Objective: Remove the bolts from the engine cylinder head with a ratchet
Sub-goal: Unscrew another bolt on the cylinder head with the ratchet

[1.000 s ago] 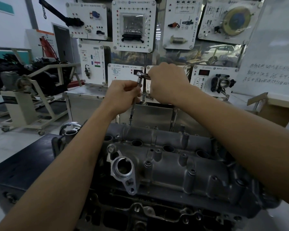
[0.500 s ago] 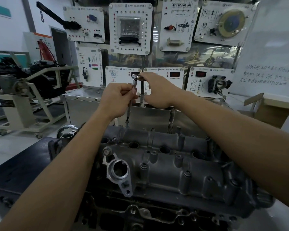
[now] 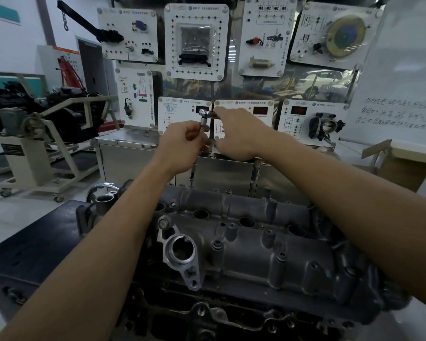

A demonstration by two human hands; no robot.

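Left hand (image 3: 182,143) has its fingers curled round the extension (image 3: 194,168), and the right hand (image 3: 236,134) pinches the ratchet (image 3: 205,113) handle, mid-frame. Extension tip sits at the far edge of the cylinder head (image 3: 256,244), which fills the lower centre.

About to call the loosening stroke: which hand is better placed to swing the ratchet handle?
Probably right. The right hand holds the ratchet by its handle; the left hand grips the extension, steadying it at the far edge of the cylinder head.
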